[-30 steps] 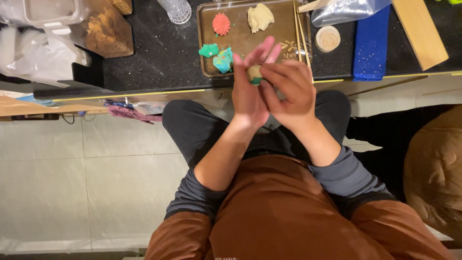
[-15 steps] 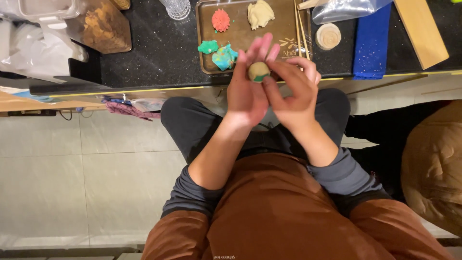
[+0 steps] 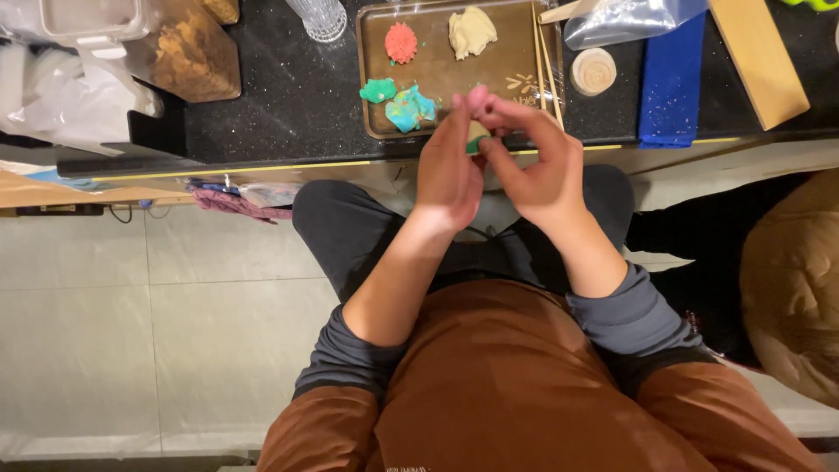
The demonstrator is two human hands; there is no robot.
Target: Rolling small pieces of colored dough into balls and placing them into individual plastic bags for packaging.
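both hands meet at the near edge of the black surface (image 3: 288, 96); the left hand (image 3: 447, 175) and right hand (image 3: 540, 166) share a narrow grip on a small cream-and-green dough ball (image 3: 476, 135), just before the brown tray (image 3: 437, 92).

I am looking down at a black speckled counter (image 3: 288, 96) carrying a brown tray (image 3: 437, 79). Left of the tray a ribbed glass (image 3: 319, 16) is standing; right of the tray a round wooden disc (image 3: 594, 70), a blue cloth (image 3: 671, 79) and a wooden board (image 3: 756, 57) are lying.
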